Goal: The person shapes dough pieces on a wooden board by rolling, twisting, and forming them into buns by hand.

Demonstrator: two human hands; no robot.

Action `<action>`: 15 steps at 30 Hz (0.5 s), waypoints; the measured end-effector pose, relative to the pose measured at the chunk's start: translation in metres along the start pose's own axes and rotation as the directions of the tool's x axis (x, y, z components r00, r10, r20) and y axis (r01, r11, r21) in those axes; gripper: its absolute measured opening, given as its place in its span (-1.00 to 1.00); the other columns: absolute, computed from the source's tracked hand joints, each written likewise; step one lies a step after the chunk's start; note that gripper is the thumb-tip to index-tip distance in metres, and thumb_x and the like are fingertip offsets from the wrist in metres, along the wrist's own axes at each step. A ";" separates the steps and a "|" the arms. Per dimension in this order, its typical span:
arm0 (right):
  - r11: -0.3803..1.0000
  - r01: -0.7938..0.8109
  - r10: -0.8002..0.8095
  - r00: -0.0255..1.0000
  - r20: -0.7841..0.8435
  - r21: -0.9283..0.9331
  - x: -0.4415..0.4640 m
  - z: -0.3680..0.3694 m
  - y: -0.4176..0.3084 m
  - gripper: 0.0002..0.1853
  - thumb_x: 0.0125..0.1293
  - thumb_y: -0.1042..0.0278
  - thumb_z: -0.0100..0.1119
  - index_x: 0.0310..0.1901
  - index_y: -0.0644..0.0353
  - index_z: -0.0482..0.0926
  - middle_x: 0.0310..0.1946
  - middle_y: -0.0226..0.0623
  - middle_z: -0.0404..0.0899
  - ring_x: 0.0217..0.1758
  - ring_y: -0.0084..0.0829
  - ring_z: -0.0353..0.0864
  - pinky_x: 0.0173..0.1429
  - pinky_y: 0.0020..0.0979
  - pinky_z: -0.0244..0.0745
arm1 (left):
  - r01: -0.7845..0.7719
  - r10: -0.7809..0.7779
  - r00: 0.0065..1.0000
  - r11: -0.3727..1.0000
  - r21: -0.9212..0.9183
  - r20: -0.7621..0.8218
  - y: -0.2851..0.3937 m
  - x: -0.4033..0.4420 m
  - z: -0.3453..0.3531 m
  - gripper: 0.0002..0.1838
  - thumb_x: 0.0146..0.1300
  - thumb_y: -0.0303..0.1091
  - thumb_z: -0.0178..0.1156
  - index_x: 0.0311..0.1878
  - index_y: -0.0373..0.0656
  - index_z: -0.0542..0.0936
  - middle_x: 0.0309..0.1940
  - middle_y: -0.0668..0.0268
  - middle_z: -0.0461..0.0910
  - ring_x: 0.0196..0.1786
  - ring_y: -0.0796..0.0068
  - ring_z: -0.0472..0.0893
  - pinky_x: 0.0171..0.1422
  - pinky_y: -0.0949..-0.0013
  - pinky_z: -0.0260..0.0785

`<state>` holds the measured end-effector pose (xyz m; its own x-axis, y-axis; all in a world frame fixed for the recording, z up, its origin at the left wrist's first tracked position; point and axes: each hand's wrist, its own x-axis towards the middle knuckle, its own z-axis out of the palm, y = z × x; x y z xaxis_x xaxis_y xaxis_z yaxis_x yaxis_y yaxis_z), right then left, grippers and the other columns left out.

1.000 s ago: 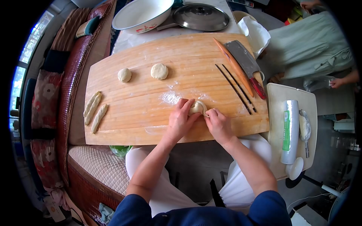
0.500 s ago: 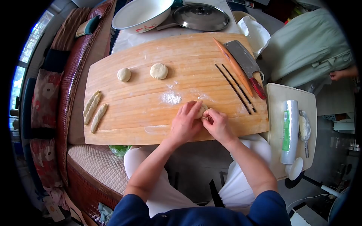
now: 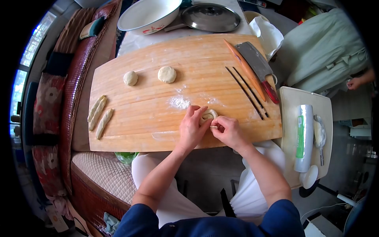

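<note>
OK so both hands are busy with one bit of dough. The coiled dough (image 3: pixel 210 113) sits near the front edge of the big wooden board (image 3: pixel 130 120), a bit right of the middle.

The left hand (image 3: pixel 192 127) has it from the left side: grip partly open, fingers on the far side and thumb on the near side, so it's basically cupped around the dough — holding it, pretty loosely by the look of it. The right hand (image 3: pixel 227 131) has a much tighter grip, thumb and index nearly together, pinching a little end of the same dough. Can't tell how hard it's squeezing, and the other fingers are just curled in.

Just past the hands there's a patch of flour (image 3: pixel 179 102). Further back sit a smaller dough ball (image 3: pixel 130 78) and a bigger, flatter dough round (image 3: pixel 167 74), well apart from the hands. Some twisted dough strips (image 3: pixel 104 124) lie at the left end.

Over on the right: dark chopsticks (image 3: pixel 244 89), a wooden rolling pin (image 3: pixel 245 68), and a cleaver (image 3: pixel 254 59) with a red handle — nobody's touching any of those.
</note>
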<state>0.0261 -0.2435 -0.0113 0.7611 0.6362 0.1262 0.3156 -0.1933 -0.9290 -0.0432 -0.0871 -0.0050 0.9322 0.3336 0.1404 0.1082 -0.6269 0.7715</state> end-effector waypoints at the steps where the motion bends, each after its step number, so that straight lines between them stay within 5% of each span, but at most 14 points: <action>1: 0.999 0.031 -0.031 1.000 0.005 -0.014 0.000 0.002 0.003 -0.93 0.22 0.50 0.28 -0.32 0.26 0.58 -0.52 -0.29 0.60 -0.51 -0.54 0.60 -0.37 -0.44 0.50 | -0.016 0.016 1.000 1.000 0.007 -0.022 -0.002 0.000 0.003 -0.54 0.15 -0.30 0.40 0.13 -0.19 0.62 0.01 0.12 0.53 -0.05 0.07 0.63 -0.02 0.16 0.52; 5: 0.978 -0.103 0.099 0.995 0.035 0.179 -0.001 0.005 0.018 -0.94 0.27 0.48 0.25 -0.29 0.27 0.59 -0.53 -0.39 0.59 -0.50 -0.66 0.56 -0.39 -0.51 0.48 | -0.041 0.041 0.999 0.999 0.019 -0.036 -0.007 0.001 0.007 -0.53 0.18 -0.29 0.39 0.16 -0.18 0.60 0.03 0.08 0.51 -0.04 0.06 0.62 0.01 0.16 0.51; 8: 0.810 -0.371 0.322 0.928 0.186 0.454 0.006 -0.007 0.012 -0.93 0.29 0.45 0.24 -0.28 0.27 0.60 -0.51 -0.40 0.60 -0.49 -0.67 0.56 -0.40 -0.55 0.46 | 0.004 0.003 0.995 0.998 -0.067 0.101 -0.013 0.001 0.001 -0.48 0.19 -0.38 0.37 0.24 -0.20 0.54 0.06 0.11 0.48 -0.01 0.19 0.61 0.03 0.25 0.51; 11: 0.729 -0.483 0.395 0.876 0.277 0.486 0.010 -0.018 0.013 -0.91 0.31 0.45 0.25 -0.22 0.27 0.61 -0.45 -0.41 0.62 -0.47 -0.69 0.54 -0.40 -0.62 0.43 | 0.147 -0.009 0.968 0.831 -0.536 0.251 -0.022 0.001 -0.011 -0.41 0.21 -0.52 0.32 0.35 -0.20 0.46 0.13 0.24 0.43 -0.10 0.43 0.53 -0.04 0.40 0.46; 15: 0.727 -0.533 0.411 0.842 0.349 0.433 0.014 -0.029 0.012 -0.91 0.29 0.45 0.25 -0.22 0.27 0.61 -0.42 -0.42 0.61 -0.42 -0.69 0.55 -0.34 -0.60 0.46 | 0.125 -0.010 0.959 0.911 -0.392 0.282 -0.020 0.003 -0.017 -0.39 0.19 -0.60 0.31 0.34 -0.26 0.45 0.12 0.24 0.44 -0.12 0.47 0.54 0.00 0.41 0.47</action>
<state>0.0570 -0.2586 -0.0110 0.5732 0.7171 -0.3965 -0.4218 -0.1566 -0.8931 -0.0489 -0.0615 -0.0093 0.9906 0.1278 -0.0482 0.0796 -0.2534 0.9641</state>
